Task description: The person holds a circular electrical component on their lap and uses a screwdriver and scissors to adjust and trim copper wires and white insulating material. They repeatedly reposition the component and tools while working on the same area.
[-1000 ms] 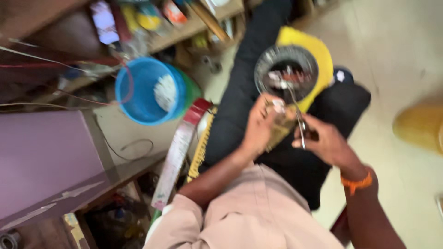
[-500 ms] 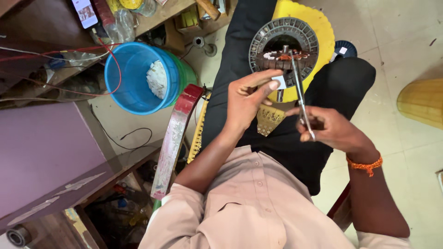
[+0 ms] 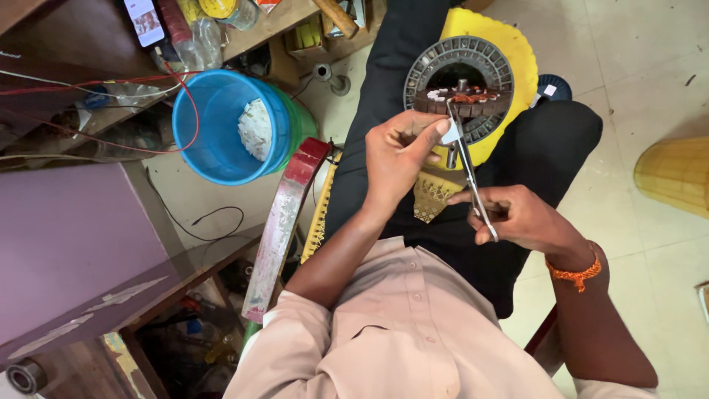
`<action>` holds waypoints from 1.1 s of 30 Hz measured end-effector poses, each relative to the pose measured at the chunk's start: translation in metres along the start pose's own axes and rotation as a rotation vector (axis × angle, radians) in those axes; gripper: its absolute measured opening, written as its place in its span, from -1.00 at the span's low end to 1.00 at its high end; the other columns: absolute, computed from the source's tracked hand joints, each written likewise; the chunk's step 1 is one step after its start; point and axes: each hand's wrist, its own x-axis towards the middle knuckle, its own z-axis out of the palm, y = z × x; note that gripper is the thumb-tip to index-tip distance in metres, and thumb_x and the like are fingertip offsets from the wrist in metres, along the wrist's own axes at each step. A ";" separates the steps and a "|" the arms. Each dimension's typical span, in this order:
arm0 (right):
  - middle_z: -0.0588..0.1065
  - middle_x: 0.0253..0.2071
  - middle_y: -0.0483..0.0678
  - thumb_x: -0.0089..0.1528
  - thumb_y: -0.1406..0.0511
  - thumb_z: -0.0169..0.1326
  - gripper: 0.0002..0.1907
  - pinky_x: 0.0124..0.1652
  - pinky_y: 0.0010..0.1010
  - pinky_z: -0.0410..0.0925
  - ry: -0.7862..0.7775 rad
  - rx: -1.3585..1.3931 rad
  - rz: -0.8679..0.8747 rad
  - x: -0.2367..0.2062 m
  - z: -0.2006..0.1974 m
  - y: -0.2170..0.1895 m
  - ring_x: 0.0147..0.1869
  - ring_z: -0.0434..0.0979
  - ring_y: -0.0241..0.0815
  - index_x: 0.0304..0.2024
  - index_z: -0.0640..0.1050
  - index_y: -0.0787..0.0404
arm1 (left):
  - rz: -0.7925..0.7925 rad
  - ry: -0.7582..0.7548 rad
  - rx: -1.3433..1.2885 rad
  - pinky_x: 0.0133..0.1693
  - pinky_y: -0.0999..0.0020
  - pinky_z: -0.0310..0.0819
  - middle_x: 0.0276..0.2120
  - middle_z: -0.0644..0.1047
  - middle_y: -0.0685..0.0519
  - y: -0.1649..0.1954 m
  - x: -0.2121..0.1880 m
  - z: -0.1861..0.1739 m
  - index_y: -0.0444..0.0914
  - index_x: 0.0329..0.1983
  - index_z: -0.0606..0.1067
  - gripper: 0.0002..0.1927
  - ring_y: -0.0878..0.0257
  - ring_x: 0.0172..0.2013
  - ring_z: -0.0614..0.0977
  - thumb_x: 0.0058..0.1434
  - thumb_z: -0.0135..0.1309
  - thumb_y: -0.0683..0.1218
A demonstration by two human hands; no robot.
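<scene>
While the left hand (image 3: pixel 395 151) pinches a white paper slip (image 3: pixel 450 133), the right hand (image 3: pixel 517 216) grips scissors (image 3: pixel 467 164) over the motor stator (image 3: pixel 461 100); trimming is underway, and the next cut demands steadiness.

Blue bucket (image 3: pixel 214 125) with white wad inside, red wire (image 3: pixel 148 77) looping above; purple worktop (image 3: pixel 66 244) lower left; tiled floor (image 3: pixel 650 66).
</scene>
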 end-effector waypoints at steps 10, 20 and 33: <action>0.43 -0.50 -0.21 0.03 0.42 0.33 -0.42 -0.35 -0.51 0.30 0.077 -0.021 0.027 0.000 -0.002 0.004 -0.41 0.35 -0.43 0.14 0.61 0.33 | 0.005 -0.021 0.024 -0.38 0.51 0.60 -0.35 0.67 0.07 0.000 0.006 -0.002 -0.36 -0.17 0.65 -0.83 0.45 -0.37 0.65 0.31 0.22 -0.13; 0.49 -0.53 -0.19 0.01 0.39 0.36 -0.44 -0.39 -0.49 0.28 0.118 -0.100 0.011 0.001 -0.001 0.005 -0.43 0.35 -0.43 0.10 0.64 0.26 | -0.024 -0.036 0.016 -0.39 0.51 0.60 -0.39 0.65 0.08 -0.008 0.014 -0.007 -0.35 -0.22 0.64 -0.83 0.45 -0.40 0.63 0.31 0.23 -0.11; 0.50 -0.54 -0.13 0.05 0.42 0.32 -0.52 -0.41 -0.49 0.30 0.181 -0.176 0.032 0.002 -0.002 0.010 -0.46 0.38 -0.41 0.06 0.67 0.28 | -0.050 -0.119 -0.108 -0.37 0.49 0.61 -0.33 0.67 0.05 -0.007 0.020 -0.015 -0.34 -0.18 0.62 -0.82 0.39 -0.31 0.68 0.35 0.19 -0.09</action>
